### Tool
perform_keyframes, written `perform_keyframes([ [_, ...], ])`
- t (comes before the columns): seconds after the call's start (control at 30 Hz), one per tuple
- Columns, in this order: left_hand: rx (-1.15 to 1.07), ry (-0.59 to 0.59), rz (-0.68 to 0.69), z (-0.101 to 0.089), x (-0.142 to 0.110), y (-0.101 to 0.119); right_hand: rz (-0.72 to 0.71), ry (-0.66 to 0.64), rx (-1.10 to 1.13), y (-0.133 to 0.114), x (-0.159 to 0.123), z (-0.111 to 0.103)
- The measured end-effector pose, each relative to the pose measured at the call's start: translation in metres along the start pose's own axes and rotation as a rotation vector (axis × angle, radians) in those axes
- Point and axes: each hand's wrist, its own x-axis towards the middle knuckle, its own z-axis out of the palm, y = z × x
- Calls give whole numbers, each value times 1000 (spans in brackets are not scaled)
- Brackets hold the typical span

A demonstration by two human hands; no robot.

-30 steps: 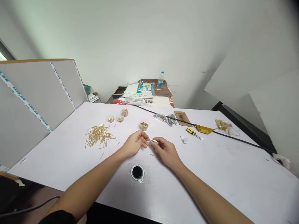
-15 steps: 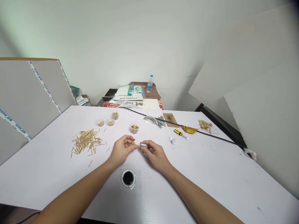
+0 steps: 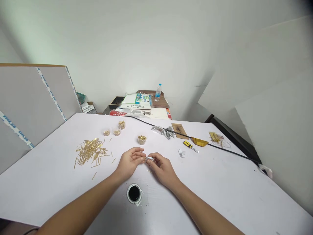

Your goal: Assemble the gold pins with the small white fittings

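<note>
Over the middle of the white table, my left hand and my right hand meet at the fingertips. My right thumb and fingers pinch a small silvery piece, partly covered by them. The left thumb and index finger are closed on a tiny gold-coloured piece at its left end; its exact kind is too small to tell. Below the right fingers lies a thin gold pin. A clear cup of gold parts stands just beyond the hands. Nearer to me is a round pot of black liquid.
At left lies a pile of gold pins, with small cups of gold parts behind it. To the right are a paper scrap, a yellow-black screwdriver, silvery packets and a black cable across the table.
The view has tilted slightly, so the table sits lower. My left fingertips have come closer to the silvery piece, and a gold bit now shows at its left end.
</note>
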Motion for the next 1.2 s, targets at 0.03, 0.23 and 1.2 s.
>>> perform_keyframes([
  [0.03,5,9,8,0,0,0,-4,3,-5,0,0,0],
  [0.23,53,55,32,-1,1,3,-19,32,-6,-3,0,-1],
  [1.2,557,-6,187,-1,-3,17,36,-42,23,-10,-1,1],
])
